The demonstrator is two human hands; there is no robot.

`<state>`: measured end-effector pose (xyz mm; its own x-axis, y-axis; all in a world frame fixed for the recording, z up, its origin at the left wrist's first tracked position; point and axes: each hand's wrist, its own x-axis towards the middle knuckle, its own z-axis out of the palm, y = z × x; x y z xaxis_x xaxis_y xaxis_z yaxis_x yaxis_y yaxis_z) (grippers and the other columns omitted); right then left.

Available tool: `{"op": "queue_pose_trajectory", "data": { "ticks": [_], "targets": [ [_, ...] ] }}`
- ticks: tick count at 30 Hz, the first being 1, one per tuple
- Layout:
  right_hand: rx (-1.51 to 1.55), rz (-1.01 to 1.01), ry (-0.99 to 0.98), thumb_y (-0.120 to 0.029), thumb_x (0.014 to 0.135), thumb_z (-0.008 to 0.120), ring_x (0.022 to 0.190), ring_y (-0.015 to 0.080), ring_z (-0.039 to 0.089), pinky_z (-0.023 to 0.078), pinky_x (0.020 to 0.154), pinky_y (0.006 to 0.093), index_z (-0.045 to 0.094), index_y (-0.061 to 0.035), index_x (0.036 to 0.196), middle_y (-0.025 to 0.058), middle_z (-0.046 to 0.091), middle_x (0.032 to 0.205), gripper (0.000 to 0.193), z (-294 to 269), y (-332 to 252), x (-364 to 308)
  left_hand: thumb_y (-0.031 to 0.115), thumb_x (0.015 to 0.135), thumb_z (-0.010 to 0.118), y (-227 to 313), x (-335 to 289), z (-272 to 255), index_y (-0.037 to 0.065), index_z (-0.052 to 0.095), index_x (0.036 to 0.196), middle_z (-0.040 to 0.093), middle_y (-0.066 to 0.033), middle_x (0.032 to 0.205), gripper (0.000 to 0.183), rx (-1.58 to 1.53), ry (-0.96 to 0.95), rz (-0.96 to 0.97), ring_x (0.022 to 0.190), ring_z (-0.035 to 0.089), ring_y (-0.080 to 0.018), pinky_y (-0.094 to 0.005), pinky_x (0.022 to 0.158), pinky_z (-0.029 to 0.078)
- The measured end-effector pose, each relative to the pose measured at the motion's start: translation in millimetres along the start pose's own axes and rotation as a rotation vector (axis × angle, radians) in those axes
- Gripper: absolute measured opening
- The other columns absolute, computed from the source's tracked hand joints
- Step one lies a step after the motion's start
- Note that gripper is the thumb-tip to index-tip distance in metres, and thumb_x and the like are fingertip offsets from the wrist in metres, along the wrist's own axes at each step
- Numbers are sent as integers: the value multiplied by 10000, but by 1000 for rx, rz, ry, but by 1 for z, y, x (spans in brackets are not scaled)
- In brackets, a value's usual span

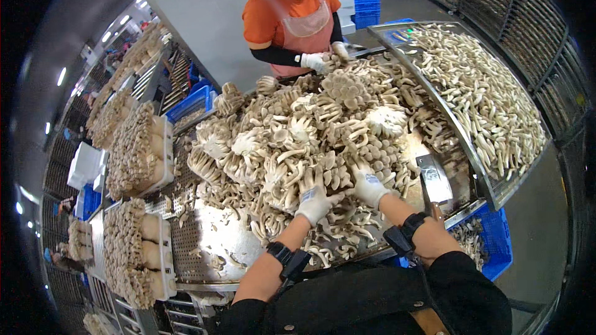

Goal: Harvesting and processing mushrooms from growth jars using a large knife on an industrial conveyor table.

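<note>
A large heap of grey-brown mushroom clusters (292, 130) with pale stems covers the metal worktable in front of me. My left hand (315, 203), in a white glove with dirty fingertips, presses into the heap's near side, thumb pointing right. Close by on the right, my right hand (370, 190), gloved alike, reaches in among the caps. Between them is a mushroom cluster (335, 172) that both hands grip; some fingertips are lost among the stems. A cleaver (434, 177) with a wide blade and wooden handle lies to the right of my right hand.
Across the table a person in an orange shirt (292, 18) handles mushrooms. A raised metal tray (462, 133) of loose mushrooms stands right, above a blue crate (500, 242). At left, white crates (166, 149) of mushroom blocks sit on rollers. Loose stems litter the perforated tabletop (186, 236).
</note>
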<state>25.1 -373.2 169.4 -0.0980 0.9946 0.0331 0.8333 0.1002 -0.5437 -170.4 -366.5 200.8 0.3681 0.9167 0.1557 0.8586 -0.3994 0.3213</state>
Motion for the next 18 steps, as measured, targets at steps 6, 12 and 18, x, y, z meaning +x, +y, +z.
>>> {"op": "queue_pose_trajectory", "data": {
  "ticks": [6, 12, 18],
  "targets": [
    [-171, -163, -435, -187, 785, 622, 1214, 330, 467, 386, 1013, 402, 439, -17, 1274, 225, 486, 1286, 549, -39, -43, 49, 439, 772, 688, -21, -26, 2, -24, 121, 1458, 309, -320, 1413, 1003, -405, -172, -114, 1297, 339, -433, -414, 1071, 301],
    [674, -7, -257, -124, 728, 729, 848, 235, 653, 539, 761, 341, 471, -22, 1235, 155, 628, 1053, 578, -19, -7, 8, 410, 820, 648, -13, -112, 11, -52, 237, 1425, 334, -302, 1409, 865, -357, -286, -175, 1336, 301, -411, -404, 1106, 263],
    [1743, 507, 261, -26, 829, 574, 1011, 261, 609, 516, 893, 379, 395, -66, 1354, 117, 569, 1203, 557, 7, 50, -60, 309, 796, 716, 1, -68, -14, -28, 349, 1382, 472, -220, 1303, 770, -793, -128, -215, 1196, 487, -311, -349, 1022, 382]
  ]
}}
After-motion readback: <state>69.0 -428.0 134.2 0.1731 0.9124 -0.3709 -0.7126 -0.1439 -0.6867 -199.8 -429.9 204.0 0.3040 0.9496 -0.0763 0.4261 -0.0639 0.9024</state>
